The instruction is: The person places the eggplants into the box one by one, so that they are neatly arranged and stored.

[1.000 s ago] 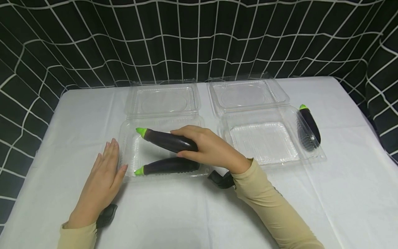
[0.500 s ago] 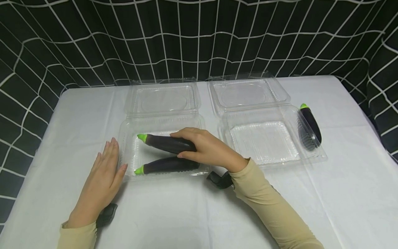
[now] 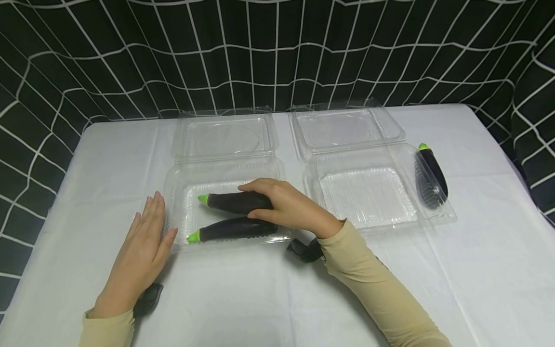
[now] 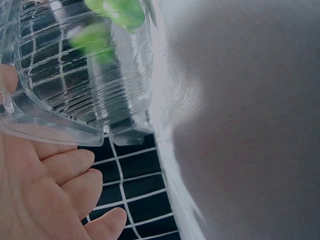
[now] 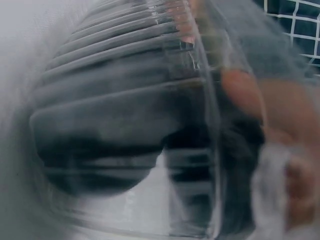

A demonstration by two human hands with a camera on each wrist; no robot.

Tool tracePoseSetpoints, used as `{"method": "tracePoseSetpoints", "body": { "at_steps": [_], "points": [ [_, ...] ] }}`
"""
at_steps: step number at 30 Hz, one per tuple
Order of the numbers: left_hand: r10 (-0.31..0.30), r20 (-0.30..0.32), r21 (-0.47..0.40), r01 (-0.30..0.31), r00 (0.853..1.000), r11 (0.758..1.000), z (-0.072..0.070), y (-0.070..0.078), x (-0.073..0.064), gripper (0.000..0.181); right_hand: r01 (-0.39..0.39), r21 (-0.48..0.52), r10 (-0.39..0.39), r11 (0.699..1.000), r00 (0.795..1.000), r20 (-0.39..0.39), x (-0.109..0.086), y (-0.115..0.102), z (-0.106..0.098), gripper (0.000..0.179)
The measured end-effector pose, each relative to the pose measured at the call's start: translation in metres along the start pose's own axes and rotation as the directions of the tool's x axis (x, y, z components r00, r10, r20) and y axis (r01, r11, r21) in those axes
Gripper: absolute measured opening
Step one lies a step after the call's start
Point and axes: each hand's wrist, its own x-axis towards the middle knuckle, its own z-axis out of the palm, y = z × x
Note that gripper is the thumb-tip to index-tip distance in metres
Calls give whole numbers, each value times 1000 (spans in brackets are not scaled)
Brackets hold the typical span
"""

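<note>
Head view: the right hand [image 3: 289, 205] pinches a long black, green-tipped eggplant [image 3: 230, 202] between its fingers inside the left clear-plastic box [image 3: 174, 193], beside a matching eggplant [image 3: 238, 228]; the left hand [image 3: 138, 255], fingers extended, lies alongside. Left wrist: green tips [image 4: 95, 42] show through the box. Right wrist: blurred, dark shapes.

Near-black on all three eggplants [image 3: 240, 229], vivid green at their stem ends [image 3: 193, 237]! Clear, colourless, ribbed plastic for the left box [image 3: 217, 171] and right box [image 3: 368, 197], white table [image 3: 243, 289], beige sleeves [image 3: 373, 279] near, black backdrop [image 3: 262, 65] gridded white far behind!
</note>
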Motion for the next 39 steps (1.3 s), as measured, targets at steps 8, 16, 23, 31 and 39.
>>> {"method": "tracePoseSetpoints", "body": {
  "at_steps": [8,16,23,31,39],
  "points": [
    [1,-3,0,-1,1000,1000,0,0,0,64,-27,-4,27,1000,1000,7,0,1,1,43],
    [-1,2,0,1,1000,1000,-1,1,0,64,-52,-50,52,997,999,6,-1,0,-1,46],
    [-2,6,-1,2,1000,1000,-2,1,1,64,-62,-54,62,997,998,7,-1,0,-2,46],
    [-2,8,-1,2,1000,1000,-2,1,0,64,-61,-54,60,997,998,-16,-3,-3,-6,47],
    [-6,11,-3,6,1000,1000,-1,1,0,63,-67,-43,65,997,997,-50,-7,-10,-15,48]
  ]
}}
